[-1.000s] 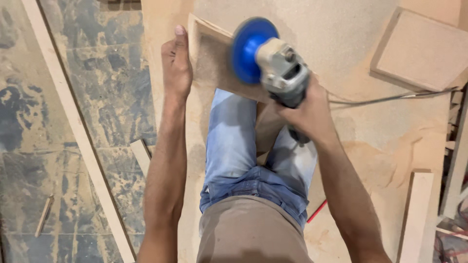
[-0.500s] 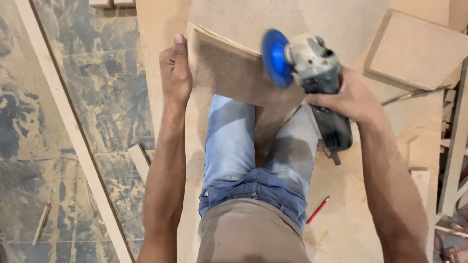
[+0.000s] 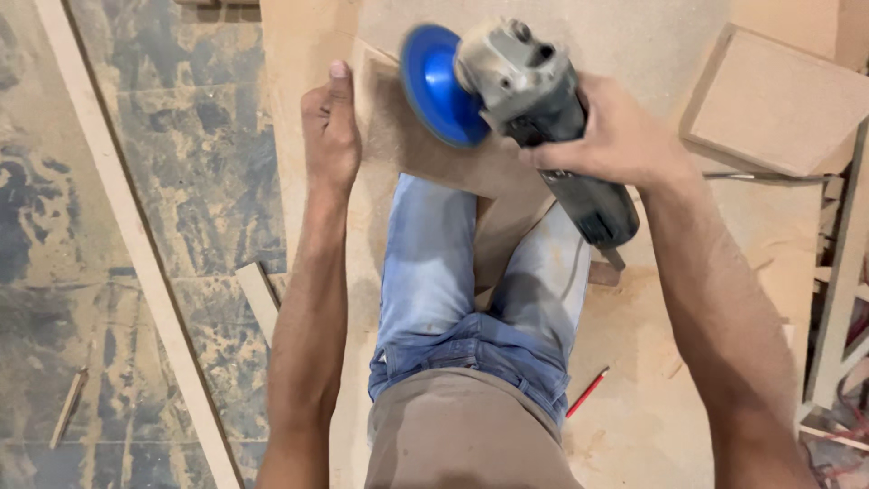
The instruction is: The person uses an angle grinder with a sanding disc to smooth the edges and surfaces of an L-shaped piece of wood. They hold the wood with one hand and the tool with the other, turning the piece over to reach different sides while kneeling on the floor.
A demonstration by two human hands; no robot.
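Now right hand [image 3: 625,136] wraps grinder [image 3: 543,100] body; blue disc [image 3: 434,86] over board panel [image 3: 425,145] propped on knees. Left hand [image 3: 330,136] clamps panel's left edge. Keep disc flat, pressure light, thumb clear.

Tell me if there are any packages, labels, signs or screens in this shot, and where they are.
None in view: only the angle grinder with its blue disc, held in the right hand, the brown board steadied by the left hand, and a red pencil.
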